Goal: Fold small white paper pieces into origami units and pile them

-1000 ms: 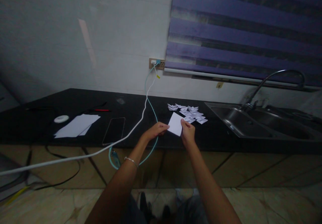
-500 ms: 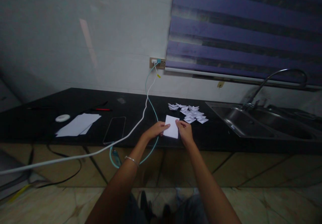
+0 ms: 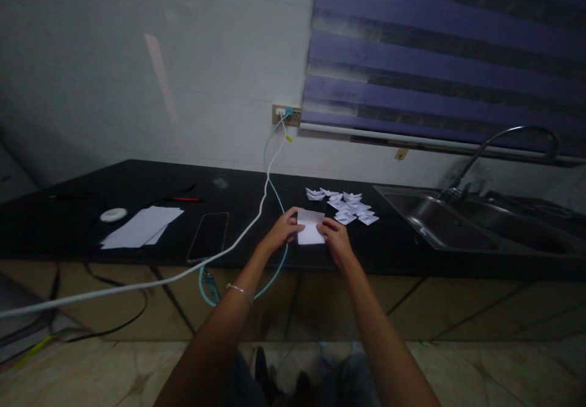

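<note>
A small white sheet of paper (image 3: 311, 234) is held between my two hands just above the front of the black countertop. My left hand (image 3: 284, 229) pinches its left edge, thumb on the near face. On the opposite edge, my right hand (image 3: 335, 235) grips it with thumb and fingers. A crease seems to run across the sheet, its upper part looking darker than the lower. Right behind my right hand lies a cluster of several folded paper boats (image 3: 350, 207).
Left on the countertop (image 3: 256, 236) are a stack of white paper (image 3: 141, 226), a round white object (image 3: 113, 215), a red pen (image 3: 187, 199) and a phone (image 3: 208, 236). A white cable (image 3: 242, 234) crosses in front. The steel sink (image 3: 434, 221) is at the right.
The paper has turned from tilted to nearly square and now looks shorter, with a band across its upper part. My left hand has shifted up along its edge.
</note>
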Action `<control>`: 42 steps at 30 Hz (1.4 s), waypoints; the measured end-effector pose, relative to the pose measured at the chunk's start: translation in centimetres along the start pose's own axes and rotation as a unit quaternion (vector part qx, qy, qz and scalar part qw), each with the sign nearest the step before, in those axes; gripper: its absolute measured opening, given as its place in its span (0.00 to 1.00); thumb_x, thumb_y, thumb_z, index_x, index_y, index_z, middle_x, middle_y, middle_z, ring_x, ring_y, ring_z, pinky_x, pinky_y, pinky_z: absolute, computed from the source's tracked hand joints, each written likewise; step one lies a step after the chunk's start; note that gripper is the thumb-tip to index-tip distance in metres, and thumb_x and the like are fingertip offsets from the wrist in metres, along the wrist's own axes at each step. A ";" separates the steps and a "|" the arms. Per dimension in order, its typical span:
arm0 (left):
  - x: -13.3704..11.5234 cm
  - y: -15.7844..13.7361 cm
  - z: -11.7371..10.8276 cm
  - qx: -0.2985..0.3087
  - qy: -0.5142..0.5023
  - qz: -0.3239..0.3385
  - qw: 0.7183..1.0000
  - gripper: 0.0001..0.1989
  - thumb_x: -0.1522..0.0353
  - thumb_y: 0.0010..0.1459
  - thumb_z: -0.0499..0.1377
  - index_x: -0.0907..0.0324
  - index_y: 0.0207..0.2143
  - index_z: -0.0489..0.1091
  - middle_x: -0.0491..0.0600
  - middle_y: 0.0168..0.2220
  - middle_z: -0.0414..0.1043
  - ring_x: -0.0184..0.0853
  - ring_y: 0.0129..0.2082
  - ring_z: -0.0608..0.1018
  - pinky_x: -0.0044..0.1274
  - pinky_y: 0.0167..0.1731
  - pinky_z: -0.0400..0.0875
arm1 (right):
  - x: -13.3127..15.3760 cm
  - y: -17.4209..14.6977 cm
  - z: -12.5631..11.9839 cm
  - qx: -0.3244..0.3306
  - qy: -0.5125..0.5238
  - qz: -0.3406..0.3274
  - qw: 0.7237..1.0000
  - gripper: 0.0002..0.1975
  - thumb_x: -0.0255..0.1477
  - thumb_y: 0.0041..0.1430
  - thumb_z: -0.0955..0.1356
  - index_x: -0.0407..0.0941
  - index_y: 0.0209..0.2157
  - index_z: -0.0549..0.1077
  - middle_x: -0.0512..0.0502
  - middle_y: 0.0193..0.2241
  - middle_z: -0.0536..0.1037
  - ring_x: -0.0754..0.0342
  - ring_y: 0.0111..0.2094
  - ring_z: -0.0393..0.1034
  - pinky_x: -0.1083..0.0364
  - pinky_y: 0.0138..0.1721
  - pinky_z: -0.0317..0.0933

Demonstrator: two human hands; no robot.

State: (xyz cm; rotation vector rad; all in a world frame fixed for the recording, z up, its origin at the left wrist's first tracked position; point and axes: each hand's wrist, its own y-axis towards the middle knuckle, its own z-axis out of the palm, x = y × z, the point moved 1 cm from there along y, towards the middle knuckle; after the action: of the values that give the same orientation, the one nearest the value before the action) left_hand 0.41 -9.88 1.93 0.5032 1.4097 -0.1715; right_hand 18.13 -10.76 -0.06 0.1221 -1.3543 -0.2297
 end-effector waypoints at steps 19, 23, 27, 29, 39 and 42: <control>-0.3 0.1 -0.2 0.034 0.060 -0.041 0.997 0.27 0.48 0.53 0.54 0.65 0.34 0.74 0.44 0.21 0.65 0.24 0.17 0.61 0.19 0.17 0.50 | 1.6 -0.9 0.3 0.032 -0.066 -0.088 0.993 0.08 0.28 0.41 0.70 0.45 0.28 0.81 0.45 0.32 0.80 0.48 0.38 0.72 0.52 0.40 0.63; -0.5 -0.3 0.1 0.084 0.101 -0.037 0.991 0.22 0.53 0.50 0.60 0.66 0.28 0.73 0.46 0.23 0.68 0.27 0.23 0.66 0.20 0.24 0.56 | 1.5 -0.7 0.5 0.020 -0.059 -0.078 0.995 0.10 0.30 0.43 0.71 0.45 0.32 0.80 0.45 0.34 0.80 0.49 0.38 0.73 0.52 0.41 0.63; -0.4 -0.3 0.0 0.098 0.092 -0.027 0.991 0.21 0.54 0.52 0.60 0.67 0.28 0.72 0.47 0.25 0.70 0.28 0.26 0.68 0.20 0.28 0.59 | 1.1 -0.2 0.5 -0.011 0.019 -0.012 1.000 0.18 0.35 0.46 0.71 0.46 0.40 0.77 0.46 0.34 0.80 0.53 0.31 0.71 0.56 0.31 0.63; -0.3 -0.3 0.0 0.088 0.087 -0.022 0.992 0.21 0.54 0.52 0.60 0.67 0.31 0.72 0.48 0.26 0.71 0.28 0.26 0.69 0.20 0.28 0.59 | 1.0 -0.1 0.5 -0.005 0.049 0.033 0.998 0.18 0.40 0.48 0.70 0.45 0.39 0.76 0.47 0.31 0.78 0.55 0.28 0.70 0.58 0.26 0.61; -0.6 -0.3 0.3 0.042 0.123 0.008 0.991 0.23 0.53 0.52 0.60 0.68 0.31 0.71 0.48 0.26 0.70 0.28 0.25 0.69 0.19 0.27 0.61 | 1.1 -1.1 1.0 0.080 -0.105 -0.026 0.991 0.19 0.44 0.47 0.71 0.41 0.23 0.74 0.51 0.16 0.71 0.60 0.19 0.61 0.59 0.22 0.52; -1.0 -0.5 0.4 0.037 0.118 0.012 0.992 0.22 0.54 0.52 0.60 0.68 0.31 0.72 0.48 0.26 0.71 0.28 0.26 0.70 0.19 0.27 0.62 | 1.1 -1.1 0.9 0.080 -0.101 -0.030 0.991 0.18 0.44 0.47 0.72 0.41 0.23 0.75 0.51 0.16 0.71 0.59 0.19 0.62 0.59 0.23 0.53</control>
State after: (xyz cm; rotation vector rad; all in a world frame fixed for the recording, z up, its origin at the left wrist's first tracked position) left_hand 0.42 -10.65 2.85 0.6177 1.6318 -0.1493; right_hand 17.38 -12.04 0.90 0.2794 -1.5724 -0.1876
